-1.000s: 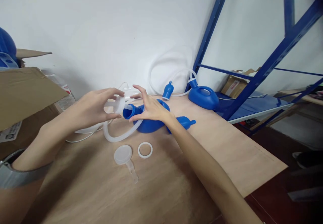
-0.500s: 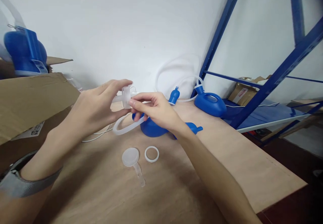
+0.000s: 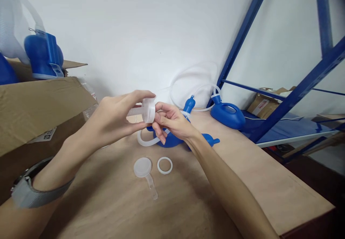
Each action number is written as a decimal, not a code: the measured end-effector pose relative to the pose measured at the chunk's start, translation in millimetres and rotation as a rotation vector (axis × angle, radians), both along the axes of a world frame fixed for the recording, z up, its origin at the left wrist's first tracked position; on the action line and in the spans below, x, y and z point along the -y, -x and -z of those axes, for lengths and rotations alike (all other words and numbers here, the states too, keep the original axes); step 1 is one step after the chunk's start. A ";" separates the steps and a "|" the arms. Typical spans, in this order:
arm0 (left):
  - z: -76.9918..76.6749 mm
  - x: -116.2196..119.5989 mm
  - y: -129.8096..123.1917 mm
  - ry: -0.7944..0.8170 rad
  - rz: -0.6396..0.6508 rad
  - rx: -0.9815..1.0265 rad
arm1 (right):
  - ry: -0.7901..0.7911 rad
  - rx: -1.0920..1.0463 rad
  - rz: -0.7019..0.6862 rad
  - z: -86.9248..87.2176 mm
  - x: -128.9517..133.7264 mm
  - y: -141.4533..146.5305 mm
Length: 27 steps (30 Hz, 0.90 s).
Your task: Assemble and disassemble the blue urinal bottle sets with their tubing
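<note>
My left hand (image 3: 115, 115) grips a translucent plastic cap (image 3: 148, 110) by its rim, thumb below and fingers above. A ribbed stem runs from the cap back into the palm. At the cap's right side my right hand (image 3: 174, 121) pinches its edge with thumb and forefinger, the other fingers curled; anything small between those fingertips is hidden. Below the hands, a translucent round lid with a strap (image 3: 142, 167) lies on the wooden table (image 3: 113, 196). Just right of the lid lies a white ring (image 3: 159, 165).
Behind my right hand are a blue bottle (image 3: 169, 142) and a looped clear tube (image 3: 145, 143). Further back stand a small blue bottle (image 3: 190, 103) and a blue handled jug (image 3: 228, 117). A cardboard box (image 3: 48, 99) flanks the left; a blue metal rack (image 3: 293, 92) the right.
The view has shifted slightly, so most things sit further right. The cap has turned, showing more of its rounded side, and my right hand's lower fingers have spread downward.
</note>
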<state>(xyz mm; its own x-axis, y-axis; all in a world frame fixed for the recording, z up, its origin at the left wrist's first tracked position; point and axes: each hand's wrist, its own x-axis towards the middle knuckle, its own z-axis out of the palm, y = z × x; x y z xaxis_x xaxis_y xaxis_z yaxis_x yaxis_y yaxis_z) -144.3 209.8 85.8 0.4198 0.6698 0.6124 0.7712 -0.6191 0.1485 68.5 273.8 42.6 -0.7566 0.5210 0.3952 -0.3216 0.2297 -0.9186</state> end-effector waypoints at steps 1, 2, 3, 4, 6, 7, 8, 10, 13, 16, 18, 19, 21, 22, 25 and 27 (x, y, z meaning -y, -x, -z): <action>0.3 0.3 -0.9 0.006 0.024 0.015 | -0.012 0.010 -0.023 0.8 0.1 -1.9; 0.9 0.5 -1.7 0.007 0.051 0.029 | -0.022 0.024 -0.052 2.0 0.0 -3.9; 1.7 0.5 -2.2 0.005 0.077 0.039 | -0.030 0.038 -0.079 3.6 -0.5 -5.6; 2.6 0.4 -2.5 0.005 0.100 0.047 | -0.036 0.043 -0.103 5.6 -1.3 -7.0; 4.0 0.0 -2.4 0.009 0.130 0.052 | -0.045 0.027 -0.140 9.8 -4.0 -8.5; 4.4 -0.4 -2.1 0.012 0.140 0.053 | -0.052 0.009 -0.157 11.6 -5.6 -8.7; 4.4 -0.9 -1.8 0.016 0.149 0.054 | -0.060 -0.007 -0.172 12.9 -7.3 -8.6; 3.9 -2.6 -1.1 0.013 0.158 0.055 | -0.080 -0.024 -0.182 13.5 -10.3 -7.8; 3.5 -6.5 0.2 -0.008 0.141 0.054 | -0.094 -0.013 -0.169 10.5 -12.7 -7.4; 4.9 -9.7 3.3 -0.029 0.113 0.083 | -0.059 -0.027 -0.163 6.2 -12.9 -10.5; 5.5 -10.7 6.6 -0.039 0.085 0.127 | -0.028 -0.063 -0.120 3.8 -13.3 -14.6; 5.4 -11.0 8.5 -0.042 0.073 0.151 | -0.022 -0.078 -0.094 2.7 -14.0 -17.2; 4.4 -12.3 12.3 -0.024 0.048 0.173 | -0.038 -0.084 -0.047 -0.2 -16.3 -23.3; 3.8 -13.4 14.3 -0.005 0.029 0.160 | -0.053 -0.073 -0.025 -2.3 -17.7 -26.9; 3.2 -19.2 20.9 0.045 -0.099 0.040 | -0.088 -0.028 0.117 -12.1 -21.1 -41.5; 4.2 -23.8 25.8 0.063 -0.197 -0.046 | -0.124 0.003 0.288 -19.4 -22.3 -54.5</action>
<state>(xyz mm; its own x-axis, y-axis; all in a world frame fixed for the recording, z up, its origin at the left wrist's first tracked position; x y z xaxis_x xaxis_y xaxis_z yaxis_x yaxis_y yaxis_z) -170.1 233.6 81.6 0.3037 0.7779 0.5501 0.8830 -0.4466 0.1440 123.0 296.1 62.0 -0.5864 0.6619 0.4669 -0.2247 0.4208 -0.8789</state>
